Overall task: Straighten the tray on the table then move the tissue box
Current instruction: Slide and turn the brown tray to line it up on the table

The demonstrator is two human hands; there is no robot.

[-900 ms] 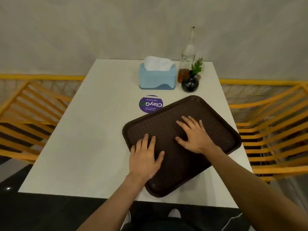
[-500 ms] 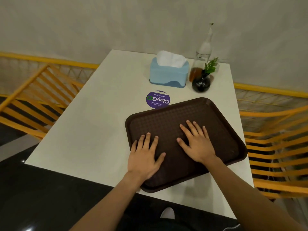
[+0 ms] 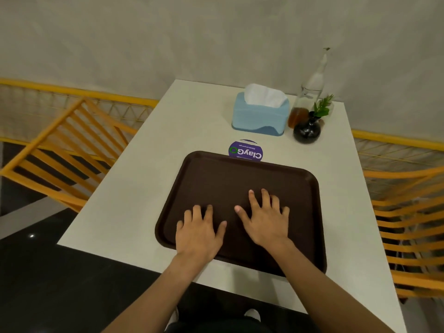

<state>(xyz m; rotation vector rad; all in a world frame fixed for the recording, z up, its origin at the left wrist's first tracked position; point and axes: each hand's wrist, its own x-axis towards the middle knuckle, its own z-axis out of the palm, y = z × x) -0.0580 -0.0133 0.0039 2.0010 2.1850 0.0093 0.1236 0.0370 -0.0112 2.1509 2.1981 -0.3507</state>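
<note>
A dark brown tray (image 3: pixel 216 174) lies on the white table (image 3: pixel 125 203), its sides now nearly in line with the table's edges and its far rim covering part of a purple round sticker (image 3: pixel 246 151). My left hand (image 3: pixel 199 233) presses flat on the tray's near left part, fingers spread. My right hand (image 3: pixel 264 217) lies flat beside it, near the tray's middle. A light blue tissue box (image 3: pixel 259 116) with white tissue sticking out stands at the far side of the table, apart from both hands.
Right of the tissue box stand a clear glass bottle (image 3: pixel 312 92) with brown liquid and a small black vase (image 3: pixel 307 132) holding a green sprig. Yellow slatted chairs (image 3: pixel 67 155) flank the table on both sides. A grey wall is behind.
The tray has turned clockwise under both flat hands, from skewed to nearly square with the table. Its far rim now overlaps the purple sticker. The tissue box has not moved.
</note>
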